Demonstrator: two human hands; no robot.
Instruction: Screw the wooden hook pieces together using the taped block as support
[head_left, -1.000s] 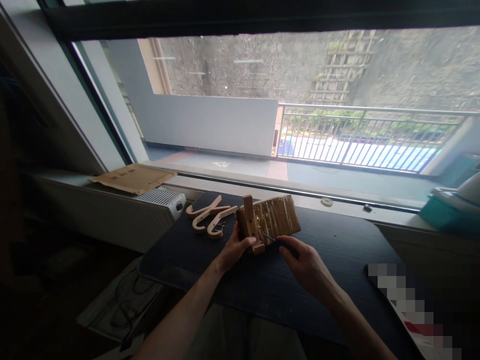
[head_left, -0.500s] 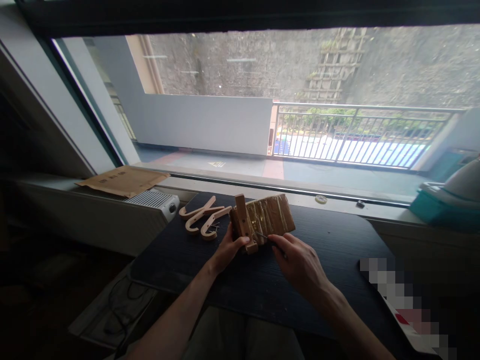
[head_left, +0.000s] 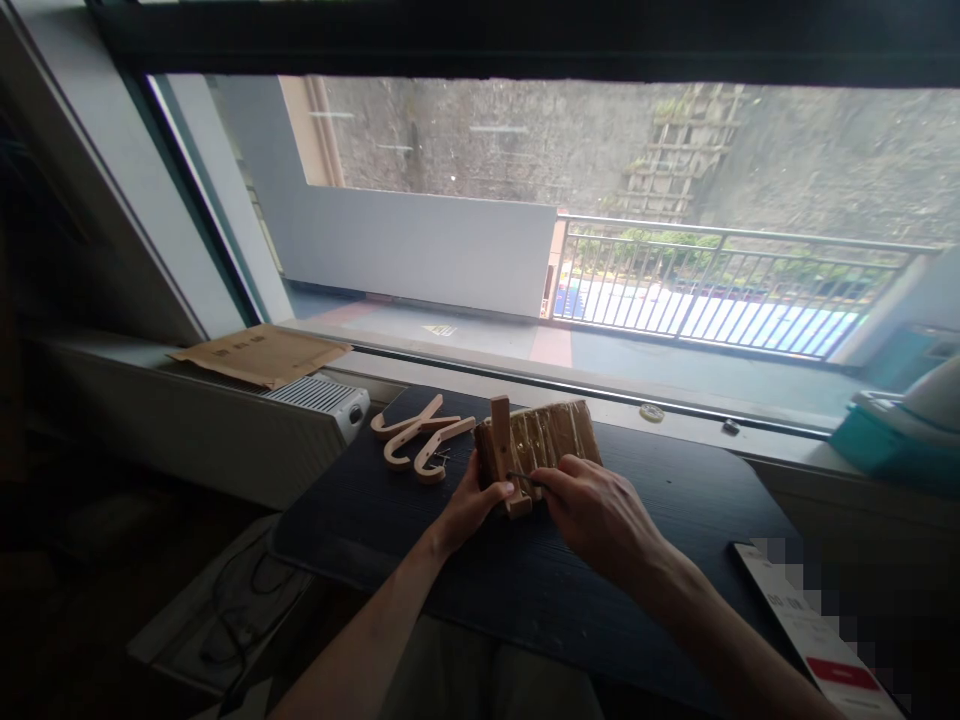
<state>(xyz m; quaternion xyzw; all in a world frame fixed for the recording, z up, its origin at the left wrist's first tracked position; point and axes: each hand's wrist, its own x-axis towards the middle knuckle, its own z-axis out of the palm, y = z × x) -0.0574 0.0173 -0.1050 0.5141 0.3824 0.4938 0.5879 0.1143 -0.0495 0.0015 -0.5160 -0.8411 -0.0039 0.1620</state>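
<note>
My left hand point(head_left: 466, 508) is closed round the lower end of a pale wooden hook point(head_left: 500, 425), its thumb lying on the wood. Pressed behind the hook is a cardboard box point(head_left: 576, 428) wrapped in shiny clear tape. My right hand point(head_left: 600, 508) grips a screwdriver point(head_left: 527, 481), whose thin dark shaft points left. The shaft's tip meets the hook's front face just above my left thumb. Several similar wooden hooks point(head_left: 405, 432) lie left of the box, with small screws point(head_left: 444, 459) beside them.
Everything rests on a dark table point(head_left: 337, 530) under a window. A phone point(head_left: 806, 630) lies at its right edge. On the sill are a tape roll point(head_left: 652, 412), a small dark object point(head_left: 730, 427) and a teal container point(head_left: 862, 435). A brown envelope point(head_left: 262, 352) covers part of a white heater point(head_left: 330, 400).
The screwdriver tip has moved left from the taped box onto the hook's face, my right hand going with it. The whole view has shifted slightly.
</note>
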